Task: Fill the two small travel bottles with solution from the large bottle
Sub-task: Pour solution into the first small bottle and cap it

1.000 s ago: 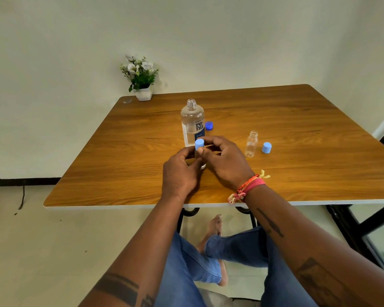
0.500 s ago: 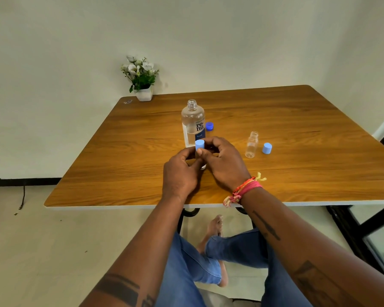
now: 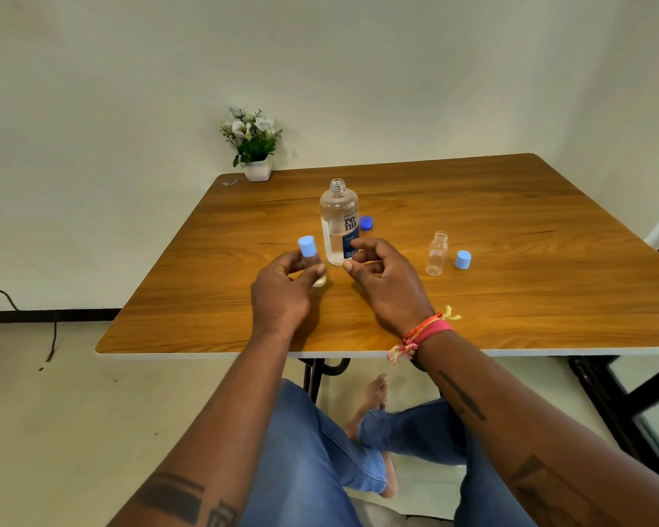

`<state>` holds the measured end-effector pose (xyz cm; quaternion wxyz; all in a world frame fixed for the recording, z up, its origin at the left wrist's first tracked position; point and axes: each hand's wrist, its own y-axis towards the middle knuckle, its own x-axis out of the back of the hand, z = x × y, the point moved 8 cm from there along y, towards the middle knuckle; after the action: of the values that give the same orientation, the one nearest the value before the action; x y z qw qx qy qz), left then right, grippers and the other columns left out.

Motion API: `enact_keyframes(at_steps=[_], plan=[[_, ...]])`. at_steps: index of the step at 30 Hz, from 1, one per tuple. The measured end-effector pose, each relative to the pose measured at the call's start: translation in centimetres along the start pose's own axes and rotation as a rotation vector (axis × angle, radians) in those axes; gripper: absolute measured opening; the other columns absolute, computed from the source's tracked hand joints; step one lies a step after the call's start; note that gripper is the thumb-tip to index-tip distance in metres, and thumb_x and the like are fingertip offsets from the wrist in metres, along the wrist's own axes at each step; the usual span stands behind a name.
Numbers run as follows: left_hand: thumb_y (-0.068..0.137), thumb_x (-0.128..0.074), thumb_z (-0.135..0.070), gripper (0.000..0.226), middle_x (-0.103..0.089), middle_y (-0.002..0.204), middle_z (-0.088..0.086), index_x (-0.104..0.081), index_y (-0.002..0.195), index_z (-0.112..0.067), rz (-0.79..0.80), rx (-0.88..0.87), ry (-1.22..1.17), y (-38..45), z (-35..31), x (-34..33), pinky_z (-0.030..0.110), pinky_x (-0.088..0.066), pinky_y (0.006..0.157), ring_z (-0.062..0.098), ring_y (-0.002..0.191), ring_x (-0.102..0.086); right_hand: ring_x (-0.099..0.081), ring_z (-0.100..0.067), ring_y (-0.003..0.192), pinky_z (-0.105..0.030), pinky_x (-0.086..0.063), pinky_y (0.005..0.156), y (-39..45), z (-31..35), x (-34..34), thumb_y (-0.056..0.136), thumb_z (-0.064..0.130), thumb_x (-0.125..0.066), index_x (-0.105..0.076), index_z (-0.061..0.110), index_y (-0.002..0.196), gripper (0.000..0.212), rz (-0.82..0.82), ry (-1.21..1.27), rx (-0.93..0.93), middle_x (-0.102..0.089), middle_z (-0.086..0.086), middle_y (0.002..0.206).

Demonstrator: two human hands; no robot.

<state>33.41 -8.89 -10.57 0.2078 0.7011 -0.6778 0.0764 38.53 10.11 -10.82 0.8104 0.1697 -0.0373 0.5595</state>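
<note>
My left hand (image 3: 282, 287) grips a small clear travel bottle (image 3: 309, 256) with a light blue cap on it, tilted a little left, just above the table. My right hand (image 3: 385, 279) is beside it with fingers apart, holding nothing, just in front of the large solution bottle (image 3: 338, 218). That bottle stands upright and uncapped, its dark blue cap (image 3: 366, 222) lying right behind it. A second small bottle (image 3: 436, 252) stands open to the right, with its light blue cap (image 3: 463, 259) lying beside it.
The wooden table (image 3: 510, 298) runs up to a pale wall. A small white pot of flowers (image 3: 255, 146) sits at the far left corner. A black cable (image 3: 20, 313) trails on the floor at left. My knees are under the near edge.
My hands have parted: the right one let go of the capped small bottle, and the left one carried it a little to the left.
</note>
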Motion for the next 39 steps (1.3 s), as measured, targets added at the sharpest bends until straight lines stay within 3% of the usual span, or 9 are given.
enact_keyframes(at_steps=[5, 14, 18, 24, 32, 39], plan=[[0.086, -0.078, -0.036, 0.038, -0.071, 0.108, -0.012, -0.071, 0.122, -0.025, -0.062, 0.033, 0.059, -0.1, 1.3, 3.5, 0.026, -0.042, 0.084, 0.003, 0.097, -0.059, -0.066, -0.007, 0.093, -0.032, -0.058, 0.086, 0.0, 0.4, -1.6, 0.095, 0.032, -0.069, -0.063, 0.027, 0.124, 0.029, -0.024, -0.029, -0.014, -0.067, 0.010, 0.102], [0.087, -0.078, -0.036, 0.043, -0.071, 0.120, -0.003, -0.068, 0.126, -0.023, -0.028, 0.063, 0.070, -0.3, 2.0, 3.0, 0.030, -0.046, 0.087, 0.012, 0.107, -0.062, -0.061, 0.000, 0.094, -0.015, -0.048, 0.079, -1.0, 0.1, -2.0, 0.096, 0.033, -0.068, -0.063, 0.027, 0.125, 0.031, 0.008, -0.132, -0.073, -0.063, 0.014, 0.099], [0.087, -0.078, -0.036, 0.047, -0.068, 0.126, -0.002, -0.066, 0.131, -0.024, -0.018, 0.071, 0.061, -0.6, 2.0, 3.1, 0.029, -0.044, 0.087, 0.016, 0.114, -0.061, -0.061, -0.001, 0.093, -0.023, -0.052, 0.085, -1.1, 0.2, -1.4, 0.095, 0.034, -0.068, -0.064, 0.026, 0.124, 0.030, -0.016, -0.136, -0.077, -0.063, 0.015, 0.099], [0.084, -0.080, -0.041, 0.063, -0.064, 0.133, -0.004, -0.056, 0.141, -0.030, -0.037, 0.089, 0.038, -1.3, 1.7, 3.9, 0.030, -0.044, 0.086, 0.017, 0.121, -0.058, -0.062, -0.004, 0.093, -0.022, -0.052, 0.080, -1.4, 0.3, -1.2, 0.095, 0.035, -0.069, -0.065, 0.027, 0.121, 0.028, -0.037, -0.124, -0.072, -0.064, 0.012, 0.099], [0.081, -0.081, -0.045, 0.068, -0.058, 0.133, -0.005, -0.049, 0.140, -0.035, -0.069, 0.056, 0.040, -2.5, 0.8, 3.2, 0.031, -0.045, 0.084, 0.018, 0.121, -0.055, -0.065, -0.008, 0.090, -0.028, -0.057, 0.080, -2.0, 0.7, 1.1, 0.094, 0.035, -0.070, -0.068, 0.026, 0.112, 0.020, -0.151, -0.034, -0.052, -0.069, 0.005, 0.097], [0.080, -0.081, -0.046, 0.074, -0.055, 0.134, 0.000, -0.046, 0.143, -0.028, -0.172, 0.083, 0.033, -3.9, 0.9, 3.5, 0.031, -0.044, 0.082, 0.020, 0.120, -0.054, -0.065, -0.011, 0.087, -0.031, -0.057, 0.077, -2.5, 0.7, 2.7, 0.094, 0.036, -0.070, -0.067, 0.027, 0.112, 0.020, -0.157, -0.034, -0.059, -0.069, 0.005, 0.094]])
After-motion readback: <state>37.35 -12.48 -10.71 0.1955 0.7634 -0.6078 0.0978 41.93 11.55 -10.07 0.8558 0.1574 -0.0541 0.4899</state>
